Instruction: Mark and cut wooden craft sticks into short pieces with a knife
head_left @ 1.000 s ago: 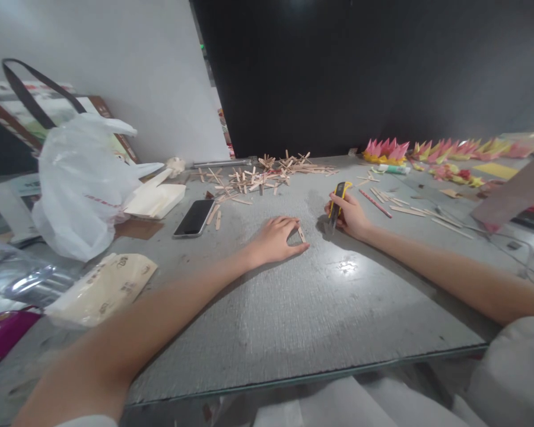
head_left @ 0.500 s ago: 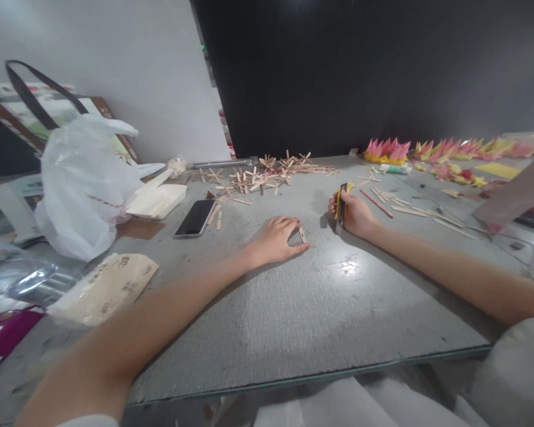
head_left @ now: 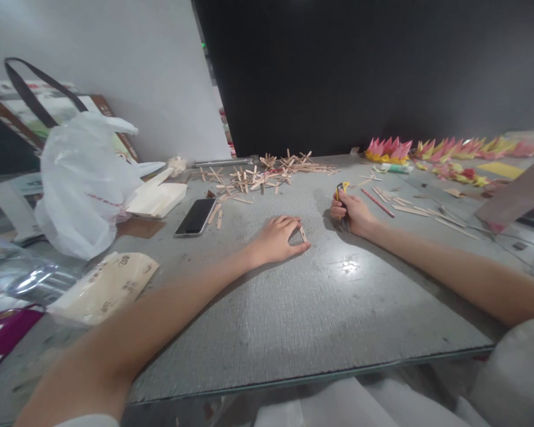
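Observation:
My left hand [head_left: 281, 240] rests on the grey tabletop, thumb and fingers closed on the two ends of a short wooden stick [head_left: 303, 234] that lies against the surface. To its right, my right hand [head_left: 350, 213] is wrapped round a yellow and black utility knife [head_left: 342, 188]. The knife's yellow end sticks up above the fist; most of its body is hidden by the fingers. A gap of bare tabletop lies between the two hands.
Behind the hands is a heap of wooden sticks [head_left: 260, 178]. A phone [head_left: 196, 217], a white plastic bag [head_left: 86, 184] and a paper packet [head_left: 107, 284] lie left. At right are a red striped pencil [head_left: 377, 202], loose sticks [head_left: 409, 210] and pink-yellow folded paper flowers [head_left: 388, 150].
The utility knife has turned in my right hand, so its body no longer shows along the outside of the fingers. My left hand stays on the stick.

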`<state>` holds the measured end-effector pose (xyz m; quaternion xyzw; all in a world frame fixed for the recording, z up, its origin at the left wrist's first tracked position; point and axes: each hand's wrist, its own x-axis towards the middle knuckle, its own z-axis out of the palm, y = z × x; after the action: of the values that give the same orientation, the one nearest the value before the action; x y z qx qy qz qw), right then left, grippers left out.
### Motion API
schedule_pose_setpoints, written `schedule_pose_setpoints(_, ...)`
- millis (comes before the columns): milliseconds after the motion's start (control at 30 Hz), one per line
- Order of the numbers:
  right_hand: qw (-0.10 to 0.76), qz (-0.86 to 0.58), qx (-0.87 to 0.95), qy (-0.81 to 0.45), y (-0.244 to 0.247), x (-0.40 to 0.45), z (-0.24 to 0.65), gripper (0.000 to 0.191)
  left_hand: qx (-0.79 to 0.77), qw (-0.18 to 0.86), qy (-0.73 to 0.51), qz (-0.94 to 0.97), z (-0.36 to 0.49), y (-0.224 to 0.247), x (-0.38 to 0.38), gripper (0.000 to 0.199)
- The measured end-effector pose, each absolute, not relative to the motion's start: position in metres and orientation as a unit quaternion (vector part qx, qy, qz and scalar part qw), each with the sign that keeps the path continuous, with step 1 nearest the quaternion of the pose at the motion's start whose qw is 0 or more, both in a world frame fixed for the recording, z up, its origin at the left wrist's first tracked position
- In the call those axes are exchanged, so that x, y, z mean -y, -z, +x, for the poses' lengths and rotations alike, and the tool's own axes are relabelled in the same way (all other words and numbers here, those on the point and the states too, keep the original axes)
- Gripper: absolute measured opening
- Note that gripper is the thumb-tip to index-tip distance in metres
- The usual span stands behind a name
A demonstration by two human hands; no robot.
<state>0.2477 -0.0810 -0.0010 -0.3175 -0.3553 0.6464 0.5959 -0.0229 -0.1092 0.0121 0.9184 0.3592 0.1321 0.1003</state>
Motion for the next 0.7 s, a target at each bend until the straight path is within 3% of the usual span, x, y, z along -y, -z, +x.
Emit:
schedule_pose_setpoints(367, 0.579, -0.304, 0.353, -0.670, 0.000, 0.080, 0.251, 0.041, -0.355, 0.098, -0.141, 0.919, -0.022, -0.010, 0.109, 0.058)
schedule_pose_setpoints(567, 0.619, -0.322, 0.403, -0.592, -0.002, 0.084, 0.243, 0.036, -0.351, 0.109, -0.141, 0.919, -0.023, -0.010, 0.108, 0.062)
schedule_pose_setpoints(700, 0.603, -0.302, 0.519, -0.525, 0.003, 0.090, 0.235, 0.040, -0.346, 0.111, -0.147, 0.920, -0.023, -0.011, 0.108, 0.058)
